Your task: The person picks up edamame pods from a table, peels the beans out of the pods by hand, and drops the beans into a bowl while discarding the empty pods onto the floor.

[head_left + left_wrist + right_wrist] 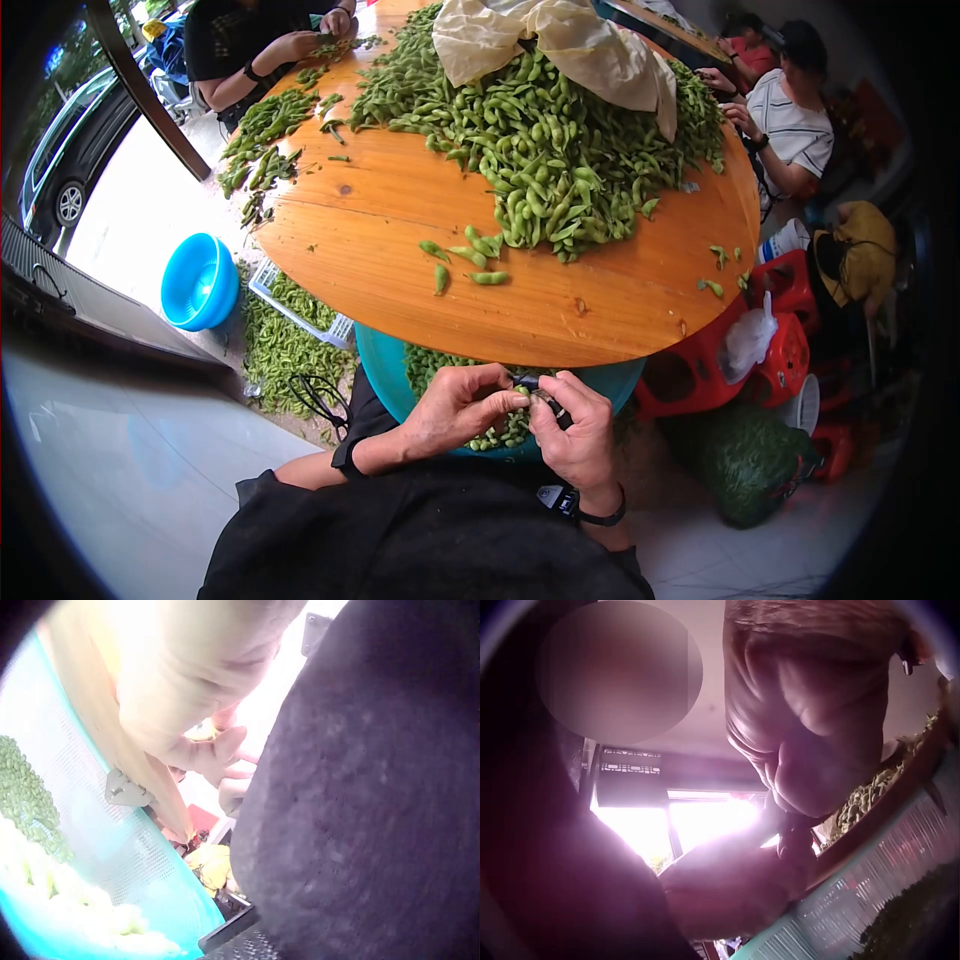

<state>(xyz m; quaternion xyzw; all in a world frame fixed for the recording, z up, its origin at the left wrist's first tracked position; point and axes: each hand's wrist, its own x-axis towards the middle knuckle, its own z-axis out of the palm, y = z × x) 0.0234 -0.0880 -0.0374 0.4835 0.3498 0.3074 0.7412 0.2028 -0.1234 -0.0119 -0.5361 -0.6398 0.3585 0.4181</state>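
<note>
Both hands meet over a turquoise basket (372, 372) that holds shelled green beans (425, 368) under the table's near edge. My left hand (450, 408) pinches a small green soybean pod (522, 391) between thumb and forefinger. Close against the pod, my right hand (578, 432) grips a small black tool (564, 417), mostly hidden by the fingers; I cannot tell its exact kind. In the left wrist view, the basket (154, 847) lies below the fingers. The right wrist view shows the right hand (810, 712) above the left fingers.
A large heap of soybean pods (560, 160) covers the round wooden table (380, 215), partly under a cream cloth (620, 70). Several loose pods (488, 278) lie nearer. A blue basin (200, 282) stands left, red stools (690, 375) right. Other people sit around the table.
</note>
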